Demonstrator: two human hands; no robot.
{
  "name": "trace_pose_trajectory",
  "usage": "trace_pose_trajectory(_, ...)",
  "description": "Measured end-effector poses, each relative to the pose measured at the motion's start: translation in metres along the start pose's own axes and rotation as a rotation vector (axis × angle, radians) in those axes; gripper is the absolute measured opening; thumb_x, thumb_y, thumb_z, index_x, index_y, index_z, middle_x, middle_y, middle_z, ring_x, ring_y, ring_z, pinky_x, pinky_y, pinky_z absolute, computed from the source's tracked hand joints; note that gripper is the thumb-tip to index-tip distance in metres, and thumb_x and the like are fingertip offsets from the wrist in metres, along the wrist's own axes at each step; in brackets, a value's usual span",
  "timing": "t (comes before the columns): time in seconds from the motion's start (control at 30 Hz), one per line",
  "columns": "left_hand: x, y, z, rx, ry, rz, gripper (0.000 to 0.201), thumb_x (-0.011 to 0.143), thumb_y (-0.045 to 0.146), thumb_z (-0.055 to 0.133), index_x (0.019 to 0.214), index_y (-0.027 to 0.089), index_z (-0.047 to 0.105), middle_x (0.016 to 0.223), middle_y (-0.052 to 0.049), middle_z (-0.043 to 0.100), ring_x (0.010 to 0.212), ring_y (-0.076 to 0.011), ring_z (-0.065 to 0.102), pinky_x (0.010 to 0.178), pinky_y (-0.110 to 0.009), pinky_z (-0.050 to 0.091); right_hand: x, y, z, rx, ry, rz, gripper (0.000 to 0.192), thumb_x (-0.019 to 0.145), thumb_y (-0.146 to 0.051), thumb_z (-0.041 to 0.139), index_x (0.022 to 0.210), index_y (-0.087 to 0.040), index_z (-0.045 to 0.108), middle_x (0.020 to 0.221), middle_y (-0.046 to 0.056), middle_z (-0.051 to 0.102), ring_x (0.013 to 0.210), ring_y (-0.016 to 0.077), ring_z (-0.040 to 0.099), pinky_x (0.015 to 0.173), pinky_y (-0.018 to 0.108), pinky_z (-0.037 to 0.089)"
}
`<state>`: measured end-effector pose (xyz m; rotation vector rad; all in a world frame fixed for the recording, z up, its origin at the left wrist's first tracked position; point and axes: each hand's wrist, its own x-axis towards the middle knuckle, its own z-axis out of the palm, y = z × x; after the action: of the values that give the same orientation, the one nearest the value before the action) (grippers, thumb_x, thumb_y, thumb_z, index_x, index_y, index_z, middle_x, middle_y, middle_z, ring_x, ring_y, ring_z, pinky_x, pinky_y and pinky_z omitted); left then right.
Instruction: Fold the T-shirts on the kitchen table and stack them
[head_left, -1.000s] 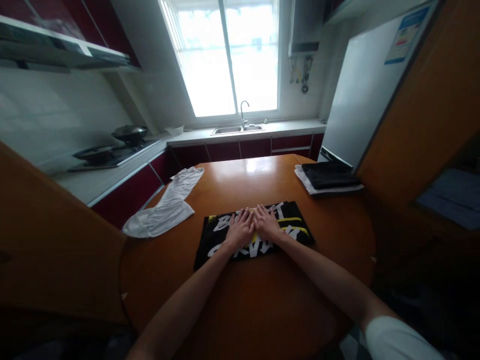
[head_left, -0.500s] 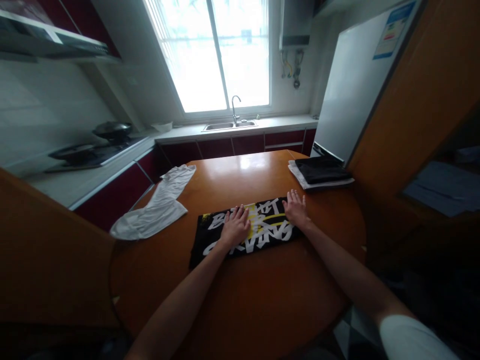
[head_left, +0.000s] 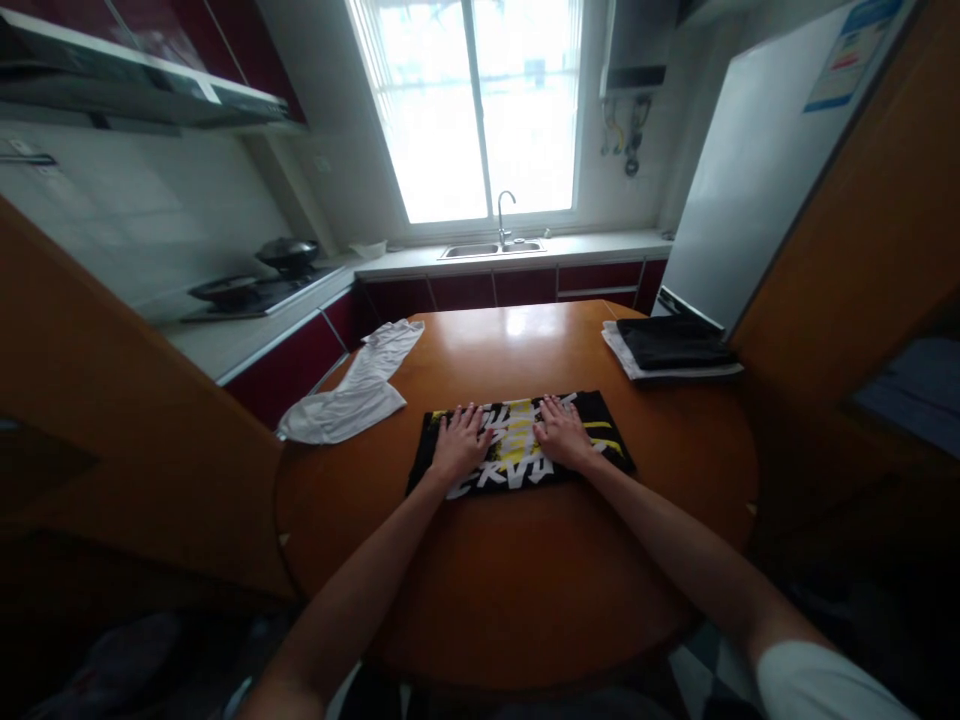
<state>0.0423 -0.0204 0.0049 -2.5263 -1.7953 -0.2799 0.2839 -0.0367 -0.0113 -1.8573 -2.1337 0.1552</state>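
Note:
A folded black T-shirt point(head_left: 517, 470) with white lettering and yellow marks lies flat on the wooden table point(head_left: 517, 570). My left hand point(head_left: 462, 445) rests palm down on its left part, fingers spread. On the print right of the middle, my right hand point(head_left: 561, 435) also lies flat with fingers stretched out. Both palms cover some of the lettering. Neither hand grips the cloth.
A crumpled white garment point(head_left: 352, 395) lies at the table's left edge, partly hanging toward it. At the right back sits a stack of folded dark and white clothes point(head_left: 671, 345). Beyond the table are a sink point(head_left: 491, 249), a stove with pans point(head_left: 259, 290) and a fridge point(head_left: 757, 170).
My right hand has moved left from the shirt's right end to nearer its middle. My left hand has shifted slightly toward the shirt's left side. The camera view has turned a little left.

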Motion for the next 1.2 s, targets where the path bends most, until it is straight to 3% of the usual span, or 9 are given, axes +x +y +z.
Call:
trace_pose_trajectory(0.13, -0.014, -0.054, -0.004, 0.010, -0.051, -0.155, 0.066, 0.103, 0.056, 0.025, 0.158, 0.022, 0.031, 0.165, -0.011, 0.027, 0.153, -0.0343, 0.021, 0.120, -0.062, 0.018, 0.000, -0.001, -0.001, 0.010, -0.007, -0.006, 0.065, 0.100, -0.042, 0.034, 0.155, -0.008, 0.035, 0.166, 0.014, 0.023, 0.154, 0.0228, 0.017, 0.123, 0.047, 0.007)
trace_pose_trajectory(0.23, -0.016, -0.068, -0.008, 0.016, -0.058, -0.222, 0.068, 0.102, 0.058, 0.026, 0.159, 0.021, 0.031, 0.164, -0.015, 0.028, 0.152, -0.0371, 0.023, 0.117, -0.064, 0.022, 0.000, -0.001, 0.000, 0.018, -0.012, -0.002, 0.066, 0.100, -0.042, 0.034, 0.156, -0.007, 0.034, 0.166, 0.014, 0.022, 0.154, 0.0230, 0.017, 0.123, 0.047, 0.007)
trace_pose_trajectory(0.4, 0.007, -0.013, -0.011, 0.085, 0.099, -0.081, 0.065, 0.102, 0.053, 0.033, 0.153, 0.013, 0.042, 0.162, -0.020, 0.030, 0.152, -0.0373, 0.021, 0.120, -0.060, 0.021, 0.002, -0.001, 0.001, 0.035, -0.003, -0.003, 0.066, 0.099, -0.041, 0.036, 0.155, -0.007, 0.035, 0.165, 0.013, 0.023, 0.154, 0.0237, 0.018, 0.124, 0.048, 0.007)
trace_pose_trajectory(0.5, 0.024, 0.037, -0.003, -0.010, 0.054, 0.125, 0.058, 0.104, 0.044, 0.033, 0.153, 0.015, 0.040, 0.162, -0.016, 0.033, 0.152, -0.0319, 0.026, 0.120, -0.054, 0.026, 0.001, -0.001, -0.001, 0.039, 0.011, -0.011, 0.066, 0.099, -0.042, 0.036, 0.155, -0.006, 0.035, 0.165, 0.014, 0.023, 0.154, 0.0241, 0.017, 0.124, 0.048, 0.008)
trace_pose_trajectory(0.6, 0.032, 0.067, 0.010, -0.064, -0.014, 0.169, 0.055, 0.104, 0.040, 0.033, 0.153, 0.017, 0.041, 0.162, -0.014, 0.034, 0.151, -0.0307, 0.027, 0.120, -0.053, 0.026, 0.000, -0.004, -0.005, 0.033, 0.002, -0.021, 0.066, 0.101, -0.043, 0.033, 0.155, -0.006, 0.034, 0.165, 0.014, 0.023, 0.154, 0.0233, 0.017, 0.124, 0.047, 0.009)
trace_pose_trajectory(0.77, 0.033, 0.069, 0.022, -0.049, -0.035, 0.152, 0.056, 0.104, 0.043, 0.030, 0.154, 0.019, 0.042, 0.163, -0.013, 0.032, 0.152, -0.0317, 0.025, 0.121, -0.054, 0.023, 0.000, 0.002, -0.011, 0.001, -0.010, 0.081, 0.070, 0.103, -0.054, 0.023, 0.157, -0.011, 0.031, 0.166, 0.016, 0.020, 0.155, 0.0267, 0.011, 0.122, 0.057, -0.002)
trace_pose_trajectory(0.93, 0.035, 0.065, 0.023, -0.055, -0.050, 0.134, 0.058, 0.104, 0.045, 0.029, 0.155, 0.021, 0.039, 0.165, -0.010, 0.028, 0.154, -0.0297, 0.021, 0.122, -0.053, 0.021, -0.002, 0.040, -0.026, -0.005, 0.009, 0.286, 0.073, 0.103, -0.055, 0.024, 0.158, -0.007, 0.028, 0.166, 0.020, 0.018, 0.155, 0.0295, 0.010, 0.121, 0.059, 0.002)
trace_pose_trajectory(1.03, 0.035, 0.066, 0.023, -0.061, -0.052, 0.132, 0.058, 0.104, 0.045, 0.028, 0.156, 0.021, 0.037, 0.165, -0.009, 0.028, 0.154, -0.0295, 0.020, 0.122, -0.053, 0.021, -0.002, 0.066, -0.041, 0.029, 0.062, 0.453, 0.070, 0.103, -0.050, 0.029, 0.155, -0.003, 0.033, 0.162, 0.024, 0.028, 0.152, 0.0326, 0.023, 0.120, 0.054, 0.017)
trace_pose_trajectory(1.2, 0.034, 0.066, 0.023, -0.068, -0.039, 0.140, 0.058, 0.104, 0.046, 0.028, 0.155, 0.020, 0.039, 0.164, -0.010, 0.029, 0.153, -0.0300, 0.021, 0.122, -0.053, 0.021, -0.004, 0.084, -0.063, 0.064, 0.104, 0.536, 0.047, 0.100, -0.039, 0.041, 0.129, -0.009, 0.063, 0.131, 0.024, 0.063, 0.124, 0.0309, 0.059, 0.102, 0.038, 0.044)
